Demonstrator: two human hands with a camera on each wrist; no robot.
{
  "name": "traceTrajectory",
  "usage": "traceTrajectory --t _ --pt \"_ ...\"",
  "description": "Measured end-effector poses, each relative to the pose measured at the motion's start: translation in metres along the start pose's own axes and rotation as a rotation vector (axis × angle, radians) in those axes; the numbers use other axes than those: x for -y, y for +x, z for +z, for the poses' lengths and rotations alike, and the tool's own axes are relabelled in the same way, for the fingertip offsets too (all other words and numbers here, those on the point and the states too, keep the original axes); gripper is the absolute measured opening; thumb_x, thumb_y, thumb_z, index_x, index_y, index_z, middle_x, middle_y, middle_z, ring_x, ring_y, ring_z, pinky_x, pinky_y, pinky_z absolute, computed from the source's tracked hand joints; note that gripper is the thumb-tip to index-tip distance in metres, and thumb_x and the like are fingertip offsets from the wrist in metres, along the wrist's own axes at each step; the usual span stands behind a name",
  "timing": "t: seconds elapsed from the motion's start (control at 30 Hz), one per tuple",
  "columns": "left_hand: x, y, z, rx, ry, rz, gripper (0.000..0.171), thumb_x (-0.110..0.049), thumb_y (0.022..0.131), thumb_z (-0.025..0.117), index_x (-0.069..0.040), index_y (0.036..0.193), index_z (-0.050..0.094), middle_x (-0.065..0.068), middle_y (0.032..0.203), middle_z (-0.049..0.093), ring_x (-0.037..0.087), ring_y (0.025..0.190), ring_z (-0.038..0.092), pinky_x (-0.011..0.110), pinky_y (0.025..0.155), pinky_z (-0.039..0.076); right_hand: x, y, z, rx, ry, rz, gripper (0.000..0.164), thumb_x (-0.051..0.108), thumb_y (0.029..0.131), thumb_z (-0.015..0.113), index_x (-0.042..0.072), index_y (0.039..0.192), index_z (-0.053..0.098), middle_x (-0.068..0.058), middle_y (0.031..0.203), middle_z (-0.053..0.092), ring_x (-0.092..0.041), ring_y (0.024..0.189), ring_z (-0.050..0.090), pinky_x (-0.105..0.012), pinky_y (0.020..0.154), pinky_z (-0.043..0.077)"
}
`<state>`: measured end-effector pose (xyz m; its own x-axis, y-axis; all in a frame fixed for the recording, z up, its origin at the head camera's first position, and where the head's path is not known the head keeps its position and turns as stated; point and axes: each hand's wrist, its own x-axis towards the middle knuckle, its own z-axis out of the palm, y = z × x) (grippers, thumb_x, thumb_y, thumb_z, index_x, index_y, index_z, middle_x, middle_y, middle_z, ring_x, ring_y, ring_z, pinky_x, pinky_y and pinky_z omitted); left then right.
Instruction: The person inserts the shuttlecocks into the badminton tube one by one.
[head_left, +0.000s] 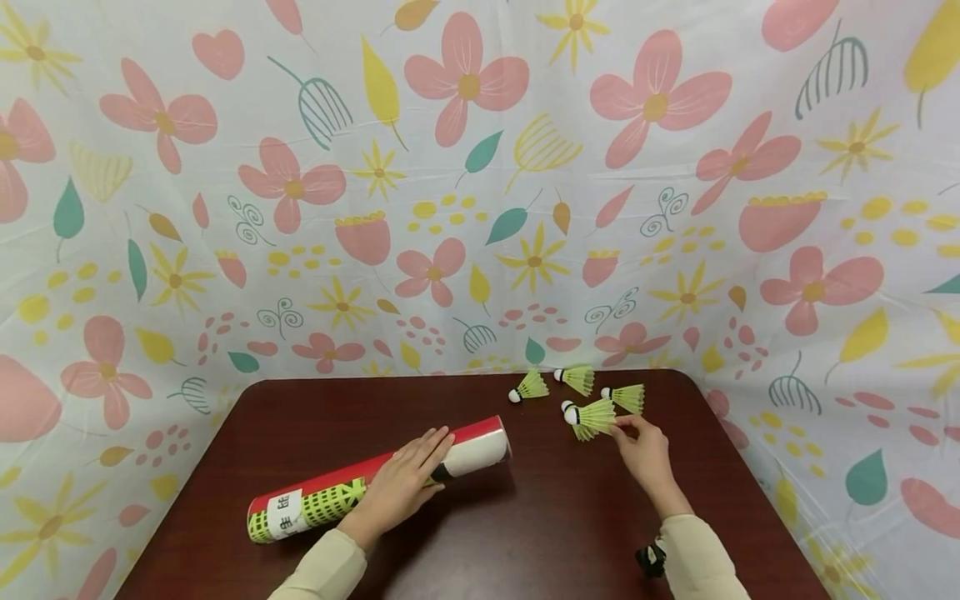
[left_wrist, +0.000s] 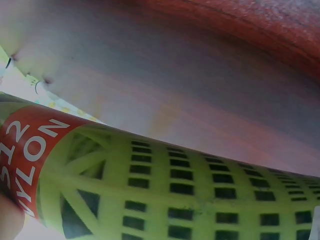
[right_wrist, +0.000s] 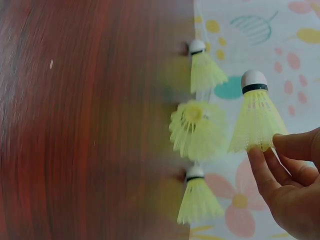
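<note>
Pinching a yellow shuttlecock [head_left: 595, 414] w/ your R hand [head_left: 647, 457], extended fwd; your L hand [head_left: 401, 479] lies outstretched across the tube [head_left: 330, 502], unclenched

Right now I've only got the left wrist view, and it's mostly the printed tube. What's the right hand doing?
Observer: The right hand pinches a shuttlecock.
Operator: Which way is its cork pointing?
Observer: In the right wrist view, the white cork points away from the fingers, which hold the skirt's wide end.
Operator: Any more of them on the table?
Observer: Yes, other shuttlecocks lie near the table's far edge, by the patterned cloth.
</note>
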<state>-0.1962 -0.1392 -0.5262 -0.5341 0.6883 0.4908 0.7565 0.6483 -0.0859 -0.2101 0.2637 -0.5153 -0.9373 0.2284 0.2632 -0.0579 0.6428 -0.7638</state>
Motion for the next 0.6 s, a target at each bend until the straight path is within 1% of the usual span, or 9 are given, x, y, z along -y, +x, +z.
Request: traceTrajectory --t 0.1,0.3,0.47,0.6 --pt "-0.001 0.001 -0.002 0.008 -0.004 -0.011 0.087 -0.027 0.078 0.081 -0.006 0.149 0.036 0.011 0.152 0.037 0.027 0.136 0.04 0.041 0.106 0.04 0.007 -0.001 0.007 0.023 0.023 -0.01 0.018 0.006 0.092 0.064 -0.005 0.105 0.067 -0.026 0.107 0.066 -0.038 0.093 0.068 -0.046 0.074 0.057" --pt "-0.001 0.002 -0.002 0.027 -0.005 -0.018 0.086 -0.026 0.08 0.08 -0.006 0.149 0.035 0.01 0.153 0.035 0.027 0.136 0.04 0.041 0.106 0.04 0.02 -0.002 0.02 0.074 0.083 -0.064 0.015 0.003 0.09 0.066 -0.005 0.102 0.069 -0.022 0.104 0.068 -0.034 0.094 0.068 -0.038 0.075 0.058" --pt "-0.001 0.002 0.0 0.032 -0.008 -0.021 0.087 -0.025 0.078 0.081 -0.006 0.149 0.034 0.011 0.153 0.035 0.029 0.134 0.042 0.042 0.106 0.04 0.034 -0.006 0.029 0.105 0.139 -0.111 0.011 0.002 0.087 0.069 -0.003 0.096 0.071 -0.018 0.097 0.07 -0.028 0.087 0.069 -0.03 0.069 0.058" --pt "-0.001 0.001 -0.001 0.033 -0.006 -0.016 0.086 -0.026 0.079 0.08 -0.006 0.149 0.035 0.01 0.153 0.035 0.029 0.134 0.042 0.041 0.106 0.04 0.045 -0.012 0.037 0.135 0.163 -0.14 0.007 0.006 0.085 0.072 0.003 0.091 0.074 -0.009 0.088 0.071 -0.019 0.077 0.068 -0.026 0.063 0.054"
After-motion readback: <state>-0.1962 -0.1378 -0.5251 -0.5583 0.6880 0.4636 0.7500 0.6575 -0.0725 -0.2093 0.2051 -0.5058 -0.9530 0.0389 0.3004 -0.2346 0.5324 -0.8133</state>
